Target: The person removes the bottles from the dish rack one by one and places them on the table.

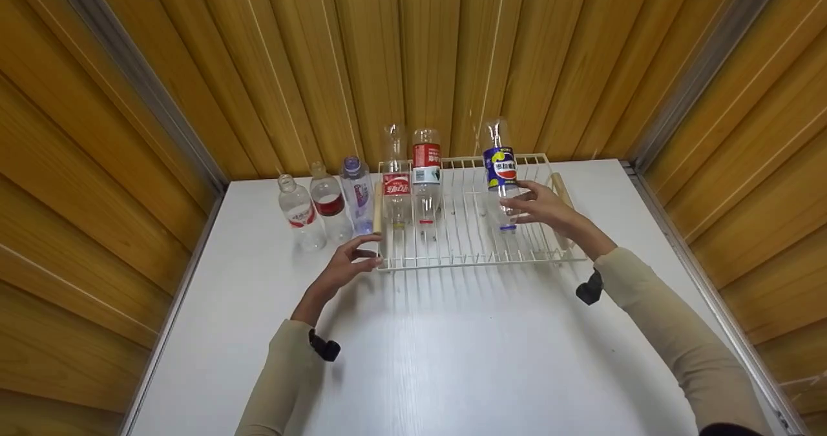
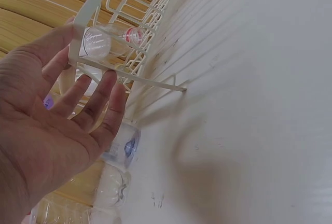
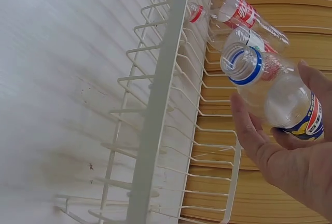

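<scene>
My right hand [image 1: 546, 207] grips a clear plastic bottle with a blue and yellow label [image 1: 501, 168]. The bottle is upside down over the right part of a white wire rack [image 1: 462, 265], and its blue-ringed open mouth [image 3: 244, 66] shows in the right wrist view. With thumb and fingers, my left hand [image 1: 345, 268] holds the rack's front left corner. Two more upside-down bottles stand in the rack's left part: a red-labelled one [image 1: 397, 184] and another with a red and white label [image 1: 426, 158]. Whether the held bottle touches the wires, I cannot tell.
Left of the rack, three empty bottles stand upright on the white table: a red-and-white-labelled one [image 1: 300, 215], a dark-red-labelled one [image 1: 331, 205] and a purplish one [image 1: 357, 190]. The rack has wooden side handles [image 1: 561, 190]. Wood-patterned walls [image 1: 439, 48] enclose the table.
</scene>
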Available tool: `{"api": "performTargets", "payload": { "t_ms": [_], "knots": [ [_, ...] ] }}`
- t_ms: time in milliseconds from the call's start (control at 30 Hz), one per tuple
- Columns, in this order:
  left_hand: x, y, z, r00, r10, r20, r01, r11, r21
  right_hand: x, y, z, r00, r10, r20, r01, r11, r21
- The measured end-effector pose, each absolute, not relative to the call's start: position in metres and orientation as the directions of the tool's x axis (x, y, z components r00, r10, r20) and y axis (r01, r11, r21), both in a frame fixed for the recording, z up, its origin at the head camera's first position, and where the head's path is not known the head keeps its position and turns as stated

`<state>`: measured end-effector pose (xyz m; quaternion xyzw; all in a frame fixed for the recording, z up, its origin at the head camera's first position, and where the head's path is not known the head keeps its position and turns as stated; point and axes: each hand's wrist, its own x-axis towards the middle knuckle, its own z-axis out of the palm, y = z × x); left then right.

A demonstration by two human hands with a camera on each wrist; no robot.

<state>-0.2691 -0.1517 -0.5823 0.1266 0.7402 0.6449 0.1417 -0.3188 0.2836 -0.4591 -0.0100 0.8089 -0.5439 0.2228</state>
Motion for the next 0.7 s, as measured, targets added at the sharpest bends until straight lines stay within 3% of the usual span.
{"api": "performTargets", "payload": {
  "t_ms": [300,700],
  "knots": [
    [-0.266,-0.153,-0.582,-0.931,0.364,-0.033,0.013,0.123,0.992,-0.305,0.290,-0.465,-0.949,-0.240,-0.202,0.106,0.361,-0.927],
    [-0.265,-0.151,-0.581,-0.933,0.358,-0.029,0.033,0.166,0.986,-0.303,0.283,-0.475,-0.946,-0.283,-0.161,0.094,0.238,-0.967]
  ]
}}
